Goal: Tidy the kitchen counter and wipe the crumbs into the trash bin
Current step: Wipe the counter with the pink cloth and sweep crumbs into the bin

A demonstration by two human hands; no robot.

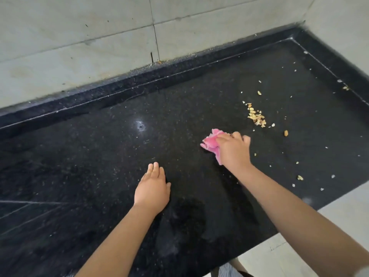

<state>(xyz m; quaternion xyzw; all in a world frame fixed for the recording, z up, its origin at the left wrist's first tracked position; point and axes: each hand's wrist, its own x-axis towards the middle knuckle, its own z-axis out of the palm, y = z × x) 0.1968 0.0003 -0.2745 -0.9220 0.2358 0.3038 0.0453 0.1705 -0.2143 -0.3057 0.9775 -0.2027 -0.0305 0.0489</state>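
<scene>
On the black stone counter [83,176], seen from the head camera, the right hand [234,150] grips a crumpled pink cloth [211,143], fingers curled over its top and pressing it down onto the surface. The cloth bunches out from under the hand toward the left and toward the wall; its long axis runs roughly from the hand's heel up and away toward the tiled wall [79,47], with the loose frilled end pointing left. The right forearm reaches in from the lower right corner.

Just beyond the cloth, to its right and farther from the person, lies the main heap of crumbs [256,116], a pale yellow-brown streak whose long axis slants from upper left to lower right. It is near the knuckles but apart from the cloth. Smaller bits are scattered around it toward the counter's right end and its near edge, and a few lie against the raised black rim along the wall.

The left hand [152,188] rests flat on the counter, fingers straight and close together, pointing toward the wall, holding nothing. It sits well left of and nearer the person than the cloth.

A small whitish ring mark [141,126] shows on the counter left of the cloth. Pale floor tiles [339,212] show beyond the counter's near edge at lower right.
</scene>
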